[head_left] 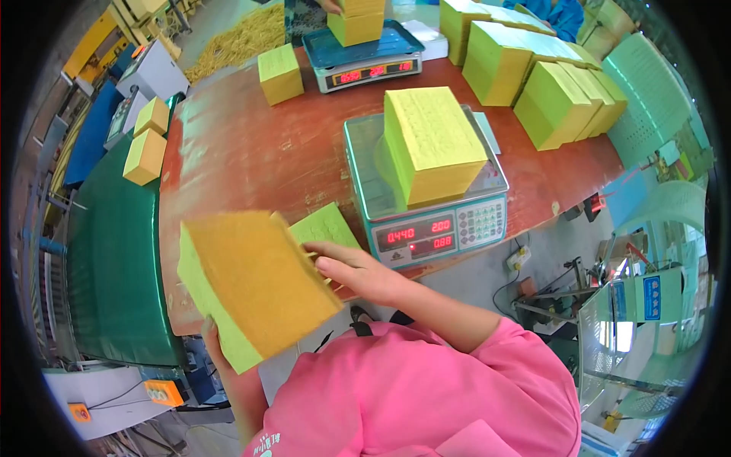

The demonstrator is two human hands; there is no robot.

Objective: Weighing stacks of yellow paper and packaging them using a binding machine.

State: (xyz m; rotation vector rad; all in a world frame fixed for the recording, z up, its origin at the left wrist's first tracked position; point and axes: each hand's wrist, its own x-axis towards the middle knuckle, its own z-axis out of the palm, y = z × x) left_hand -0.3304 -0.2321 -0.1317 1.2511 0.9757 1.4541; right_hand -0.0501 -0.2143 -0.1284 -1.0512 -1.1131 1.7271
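Observation:
A large block of stacked yellow paper is tilted in front of me, over the table's near edge. My left hand holds it from the lower left, with most of the fingers hidden behind it. At the block's right edge, my right hand has its bent fingers against the sheets, the tips partly out of sight. Just beyond that hand lies a flat yellow-green paper piece on the table. To the right, another yellow paper block rests on a digital scale with lit red figures.
Across the red table stand a second scale bearing paper, a lone block and several blocks at right. A co-worker's hand touches the far stack. Two small blocks sit on a green conveyor belt at left.

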